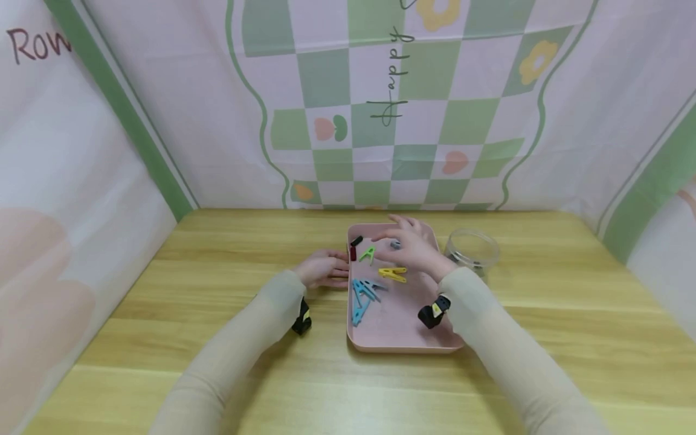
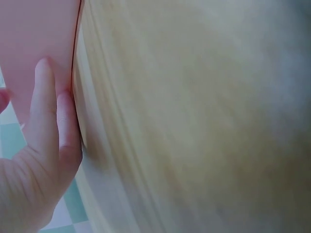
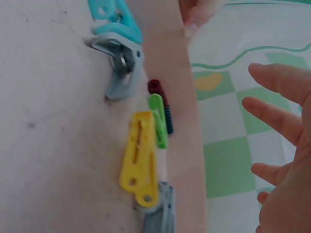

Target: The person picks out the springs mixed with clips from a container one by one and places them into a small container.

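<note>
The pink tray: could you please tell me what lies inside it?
In the pink tray lie plastic clips: yellow, green, blue, dark red. The right hand, open above, hides part of the far end.

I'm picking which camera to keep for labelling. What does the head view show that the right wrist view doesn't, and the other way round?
Only the head view shows the clear jar beside the pink tray, the wooden table, and the left hand resting at the tray's left rim. Only the right wrist view shows close detail, such as the grey clip's metal spring. Both show the tray, the yellow clip, green clip, blue clips and the right hand open above them.
</note>
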Available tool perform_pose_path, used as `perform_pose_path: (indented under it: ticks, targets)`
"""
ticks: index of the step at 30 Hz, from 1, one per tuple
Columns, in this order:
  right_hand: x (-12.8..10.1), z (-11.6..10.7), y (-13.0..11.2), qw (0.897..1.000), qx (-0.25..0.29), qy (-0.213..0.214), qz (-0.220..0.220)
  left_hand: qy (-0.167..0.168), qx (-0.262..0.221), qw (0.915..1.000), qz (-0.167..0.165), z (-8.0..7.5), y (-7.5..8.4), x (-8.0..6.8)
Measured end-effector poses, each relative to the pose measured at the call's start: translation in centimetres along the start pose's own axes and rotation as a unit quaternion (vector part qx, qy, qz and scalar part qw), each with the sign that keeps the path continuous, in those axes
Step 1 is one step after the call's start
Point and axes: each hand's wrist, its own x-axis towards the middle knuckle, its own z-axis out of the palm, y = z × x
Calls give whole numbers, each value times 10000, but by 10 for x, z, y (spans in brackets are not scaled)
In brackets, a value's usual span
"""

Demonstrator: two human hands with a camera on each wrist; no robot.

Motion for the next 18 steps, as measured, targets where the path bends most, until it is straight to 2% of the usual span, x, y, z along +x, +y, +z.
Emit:
perform_pose_path:
  ticks: [4, 8, 18]
  targets:
    - [6, 9, 0, 9998, 84, -24, 172, -19, 9, 10000, 9, 0, 1, 0]
    - [13, 17, 2, 9987, -147, -2, 479, -36, 39, 10000, 11, 0, 1, 1]
    - [31, 33, 1, 9995, -263, -92, 144, -32, 32, 10000, -24, -1, 1, 2]
